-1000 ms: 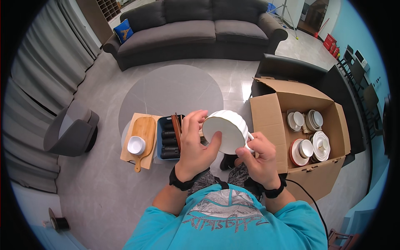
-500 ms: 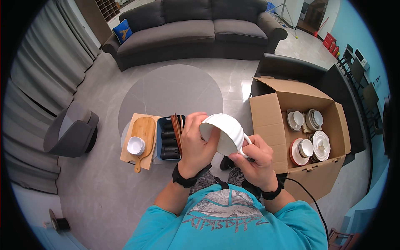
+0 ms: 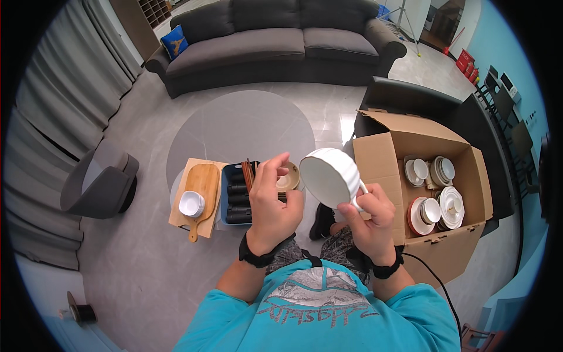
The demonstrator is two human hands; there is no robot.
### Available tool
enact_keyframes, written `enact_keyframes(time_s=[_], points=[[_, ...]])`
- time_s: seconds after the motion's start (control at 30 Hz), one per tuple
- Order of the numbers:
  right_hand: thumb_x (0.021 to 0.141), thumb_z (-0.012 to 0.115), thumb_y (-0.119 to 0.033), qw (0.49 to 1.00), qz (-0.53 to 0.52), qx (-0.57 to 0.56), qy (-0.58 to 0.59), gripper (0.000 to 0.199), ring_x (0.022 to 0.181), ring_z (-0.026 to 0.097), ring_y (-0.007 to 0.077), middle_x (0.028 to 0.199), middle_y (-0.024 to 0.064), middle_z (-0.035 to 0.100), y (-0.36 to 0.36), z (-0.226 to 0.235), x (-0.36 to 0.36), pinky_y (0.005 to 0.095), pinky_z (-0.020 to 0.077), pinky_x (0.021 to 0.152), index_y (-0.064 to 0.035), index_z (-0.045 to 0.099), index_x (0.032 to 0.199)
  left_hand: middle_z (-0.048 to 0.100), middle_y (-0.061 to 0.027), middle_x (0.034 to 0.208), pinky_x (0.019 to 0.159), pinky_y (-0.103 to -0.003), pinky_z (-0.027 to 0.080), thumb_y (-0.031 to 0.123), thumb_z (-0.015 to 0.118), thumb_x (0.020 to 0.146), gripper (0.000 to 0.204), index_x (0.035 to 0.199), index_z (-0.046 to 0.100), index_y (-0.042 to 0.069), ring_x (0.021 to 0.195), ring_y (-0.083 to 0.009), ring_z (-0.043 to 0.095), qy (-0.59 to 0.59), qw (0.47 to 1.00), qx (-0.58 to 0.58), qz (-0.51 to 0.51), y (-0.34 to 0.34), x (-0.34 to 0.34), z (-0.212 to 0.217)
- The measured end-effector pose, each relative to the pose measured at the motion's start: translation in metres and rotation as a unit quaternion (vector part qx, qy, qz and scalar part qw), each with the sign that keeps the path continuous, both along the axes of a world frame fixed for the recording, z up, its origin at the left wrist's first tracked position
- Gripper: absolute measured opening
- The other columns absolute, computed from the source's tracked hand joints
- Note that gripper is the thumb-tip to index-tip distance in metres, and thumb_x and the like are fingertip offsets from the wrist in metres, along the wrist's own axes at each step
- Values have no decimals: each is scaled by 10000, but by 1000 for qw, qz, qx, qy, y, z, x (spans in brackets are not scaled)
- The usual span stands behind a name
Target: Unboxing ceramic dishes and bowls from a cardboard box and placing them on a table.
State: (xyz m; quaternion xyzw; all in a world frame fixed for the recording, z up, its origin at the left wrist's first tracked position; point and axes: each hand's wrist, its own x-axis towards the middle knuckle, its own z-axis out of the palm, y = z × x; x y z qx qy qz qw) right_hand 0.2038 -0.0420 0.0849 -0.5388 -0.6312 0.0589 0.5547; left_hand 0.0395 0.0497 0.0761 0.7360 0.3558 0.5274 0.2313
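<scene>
My right hand (image 3: 372,222) grips the handle of a white cup (image 3: 329,179) with ribbed sides. The cup is tilted, its mouth turned toward my left hand. Apart from it, my left hand (image 3: 274,202) has its fingers raised and thumb spread, with nothing in it. Behind that hand, on the round grey table (image 3: 240,126), a blue bin (image 3: 225,218) holds black containers (image 3: 237,190) and brown chopsticks (image 3: 248,174). A beige bowl (image 3: 290,178) shows partly between my left hand and the cup.
A small white bowl (image 3: 192,204) sits on a wooden cutting board (image 3: 206,179) at the table's left. To my right, an open cardboard box (image 3: 375,158) on a black chair (image 3: 410,91) contains stacked dishes (image 3: 450,205). A grey sofa (image 3: 246,47) stands at the back.
My left hand has come off the cup and moved slightly left, its thumb now out of the cup. My right hand has shifted the cup to the right, uncovering the beige bowl.
</scene>
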Motion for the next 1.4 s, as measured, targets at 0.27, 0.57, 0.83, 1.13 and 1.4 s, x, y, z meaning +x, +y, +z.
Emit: enact_keyframes(time_s=[0.27, 0.57, 0.83, 1.13, 1.4], points=[[760, 768, -135, 998, 13, -10, 65, 230, 656, 557, 180, 772, 118, 590, -2, 3, -1, 281, 434, 558, 1, 591, 705, 580, -135, 947, 789, -315, 463, 33, 533, 828, 356, 1171, 494, -53, 881, -228, 580, -44, 998, -55, 2, 1, -5, -3], [757, 767, -146, 997, 49, -25, 47, 190, 640, 554, 184, 762, 115, 590, -7, 3, -2, 289, 429, 549, -9, 636, 754, 543, -163, 1118, 877, -353, 442, 73, 696, 766, 547, 1243, 445, -16, 1072, -259, 549, 11, 999, -21, -35, -3, 6, 3], [743, 776, -161, 997, 69, -18, 19, 204, 605, 538, 186, 755, 115, 587, -9, 1, -5, 295, 414, 505, -8, 642, 762, 582, -145, 1041, 772, -320, 481, 68, 681, 786, 385, 1128, 528, -22, 968, -220, 591, 22, 997, -48, -53, 0, 8, 0], [739, 779, -147, 998, 58, -24, 24, 204, 598, 538, 192, 751, 118, 578, -8, -1, -1, 302, 415, 508, -5, 633, 757, 604, -124, 984, 787, -308, 478, -6, 590, 779, 335, 1112, 553, -21, 908, -209, 605, 22, 994, -54, -88, 1, 4, 2], [743, 779, -138, 1000, 13, 7, 23, 216, 620, 541, 184, 766, 116, 583, -4, -3, 7, 296, 420, 526, -2, 611, 733, 598, -97, 948, 763, -278, 469, -22, 542, 788, 364, 1152, 541, -30, 847, -155, 573, 26, 994, -94, -46, -1, -6, 6]])
